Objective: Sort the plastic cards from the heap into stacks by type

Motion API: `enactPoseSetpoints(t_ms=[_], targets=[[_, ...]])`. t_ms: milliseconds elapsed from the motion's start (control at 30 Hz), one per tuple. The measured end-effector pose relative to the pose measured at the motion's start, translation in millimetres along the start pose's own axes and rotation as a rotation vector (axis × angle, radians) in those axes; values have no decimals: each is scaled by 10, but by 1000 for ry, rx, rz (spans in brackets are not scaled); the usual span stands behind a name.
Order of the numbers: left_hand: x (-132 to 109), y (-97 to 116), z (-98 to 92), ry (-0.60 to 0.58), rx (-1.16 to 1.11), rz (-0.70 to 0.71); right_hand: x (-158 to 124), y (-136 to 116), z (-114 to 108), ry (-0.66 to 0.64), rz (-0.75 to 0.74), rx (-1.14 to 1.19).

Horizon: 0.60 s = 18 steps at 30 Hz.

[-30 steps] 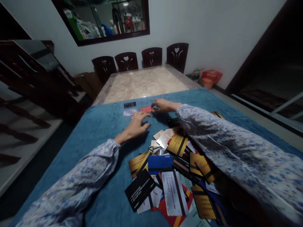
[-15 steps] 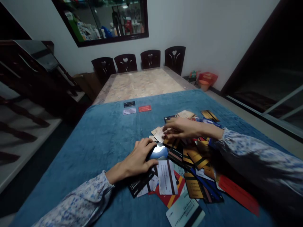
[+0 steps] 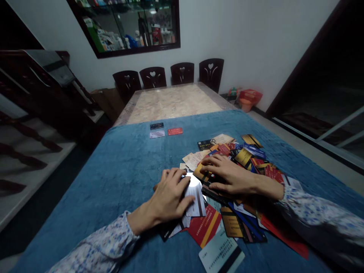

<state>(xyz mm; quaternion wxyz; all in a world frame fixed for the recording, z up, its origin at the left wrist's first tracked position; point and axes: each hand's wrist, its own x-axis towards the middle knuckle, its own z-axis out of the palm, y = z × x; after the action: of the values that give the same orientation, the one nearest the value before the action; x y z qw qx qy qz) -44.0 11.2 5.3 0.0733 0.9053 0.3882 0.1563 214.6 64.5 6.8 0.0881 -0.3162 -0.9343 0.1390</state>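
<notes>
A spread heap of plastic cards lies on the blue cloth. My left hand rests on the heap's left side, fingers apart, touching a white card with a dark stripe. Over the middle, my right hand lies with spread fingers on gold and dark cards, near a gold card. Closer to me are a red card with a yellow stripe and a pale green card. Farther off, a black card, a white card and a red card lie apart from the heap.
Beyond the cloth the table's pale stone-like top shows. Several dark chairs line its far end. A wooden stair railing stands at left; an orange bin and a red bag sit on the floor at right.
My right hand has moved right and toward me, uncovering cards at the heap's far side. My left hand has shifted slightly, and the white striped card beneath it has moved away from me.
</notes>
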Motion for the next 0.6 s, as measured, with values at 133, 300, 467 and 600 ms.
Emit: enactPoseSetpoints(t_ms=[133,300,467,600], targets=[[-59,212,-13,-122,7,-7,34,-34,75,40,-8,-1],[-131,238,11,-140,-10,-7,49,-86,87,23,-49,7],[-234,177,-10,-70,35,204,47,-168,24,-50,-65,74],[-276,93,-4,152,11,437,46,-192,-7,-75,-55,104]])
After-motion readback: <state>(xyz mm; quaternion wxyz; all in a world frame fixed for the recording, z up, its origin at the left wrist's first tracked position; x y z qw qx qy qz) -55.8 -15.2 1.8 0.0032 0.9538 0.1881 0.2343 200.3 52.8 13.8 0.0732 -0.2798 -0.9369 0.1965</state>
